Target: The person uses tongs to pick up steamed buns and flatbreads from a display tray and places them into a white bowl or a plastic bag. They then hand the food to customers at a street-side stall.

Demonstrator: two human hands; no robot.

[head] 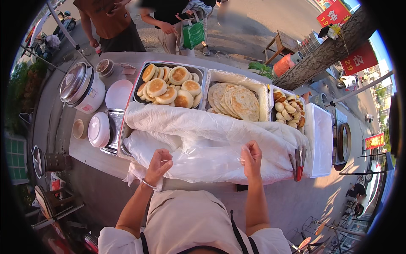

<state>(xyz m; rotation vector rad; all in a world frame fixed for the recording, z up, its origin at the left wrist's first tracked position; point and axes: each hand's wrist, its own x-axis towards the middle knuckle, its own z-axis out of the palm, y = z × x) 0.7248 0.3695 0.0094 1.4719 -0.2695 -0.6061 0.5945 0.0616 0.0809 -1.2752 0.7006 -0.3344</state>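
Note:
My left hand [158, 165] is over the near left part of a white cloth [203, 127], thumb and curled fingers apart, with nothing visible between them. My right hand [252, 158] is further right with bent fingers close together; glossy clear plastic [209, 158] touches or lies just beside its fingertips, and I cannot tell if it is gripped. The cloth and plastic cover the near part of the trays. Beyond them are browned round flatbreads [157, 87] in a metal tray, wide thin flatbreads [244, 103] in a lined box, and small browned buns [288, 111]. Red-handled tongs [299, 163] lie on the cloth's right end.
A rice cooker [84, 87], a pink plate [119, 94], a white lidded bowl [99, 129] and a small tan bowl [80, 129] stand at left. An empty-looking white plastic bin [318, 139] is at right. People stand across the table, one with a green bag [193, 34].

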